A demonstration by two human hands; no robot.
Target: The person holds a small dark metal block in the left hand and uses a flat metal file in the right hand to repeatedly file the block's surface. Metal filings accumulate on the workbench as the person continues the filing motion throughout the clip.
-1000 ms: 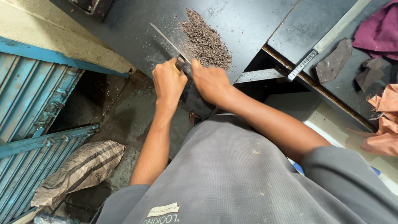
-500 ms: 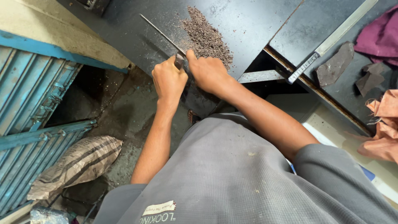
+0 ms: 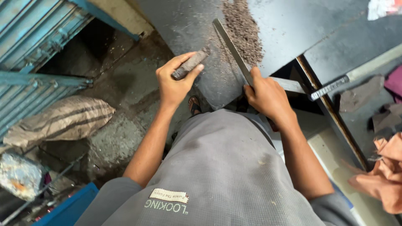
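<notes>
The left hand [image 3: 173,81] grips a short dark bar [image 3: 191,63], long axis running far-right, just left of the long flat blade [image 3: 231,48] whose near end the right hand [image 3: 268,98] clasps on the dark surface [image 3: 293,25].

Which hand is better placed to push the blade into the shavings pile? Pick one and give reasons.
Right, probably. The right hand grips the long blade, whose far end lies beside the shavings pile. The left hand is occupied with a dark block.

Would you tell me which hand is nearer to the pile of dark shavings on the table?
The right hand, gripping the long flat blade just below the pile of dark shavings. The left hand holds a dark block off to the pile's left.
</notes>
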